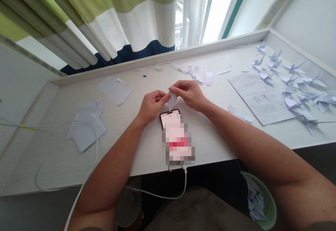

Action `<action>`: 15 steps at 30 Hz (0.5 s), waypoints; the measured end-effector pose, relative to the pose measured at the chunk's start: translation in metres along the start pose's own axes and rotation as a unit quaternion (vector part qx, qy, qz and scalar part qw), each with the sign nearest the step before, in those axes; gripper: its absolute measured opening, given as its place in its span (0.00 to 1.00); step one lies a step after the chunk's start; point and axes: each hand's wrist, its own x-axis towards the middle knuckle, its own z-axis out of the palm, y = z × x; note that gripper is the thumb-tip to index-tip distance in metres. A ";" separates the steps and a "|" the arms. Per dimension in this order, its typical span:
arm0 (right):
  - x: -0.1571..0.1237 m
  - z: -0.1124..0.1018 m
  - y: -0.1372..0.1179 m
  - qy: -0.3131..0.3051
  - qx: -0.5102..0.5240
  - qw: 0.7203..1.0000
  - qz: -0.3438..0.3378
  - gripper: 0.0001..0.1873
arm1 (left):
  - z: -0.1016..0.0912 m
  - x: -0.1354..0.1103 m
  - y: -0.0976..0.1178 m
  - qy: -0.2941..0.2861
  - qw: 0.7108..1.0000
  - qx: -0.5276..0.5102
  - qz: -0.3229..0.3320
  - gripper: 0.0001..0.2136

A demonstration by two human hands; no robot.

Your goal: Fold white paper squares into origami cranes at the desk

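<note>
Between my two hands is a small piece of folded white paper, shaped like a narrow kite with its point downward. My left hand pinches its left edge between thumb and fingers. At the upper corner, my right hand grips it with thumb and forefinger. Just below the paper's tip lies a phone with its screen lit, close to the table's front edge and plugged into a white cable. The fingertips partly cover the paper's top.
Several folded paper cranes crowd the right side beside a printed sheet. Paper squares are stacked at left, more sheets behind. A white cord crosses the left side. Below the table's right is a green basket of paper scraps.
</note>
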 end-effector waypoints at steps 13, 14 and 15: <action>0.001 0.005 0.001 0.028 0.020 0.999 0.015 0.26 | 0.005 -0.001 -0.003 -0.015 1.000 -0.017 -0.008 0.24; 0.001 0.005 0.001 0.026 0.016 0.999 0.016 0.27 | 0.006 -0.001 -0.003 -0.015 1.000 -0.019 -0.009 0.23; 0.002 0.005 0.002 0.022 0.013 0.999 0.019 0.29 | 0.006 -0.001 -0.002 -0.013 1.000 -0.019 -0.009 0.23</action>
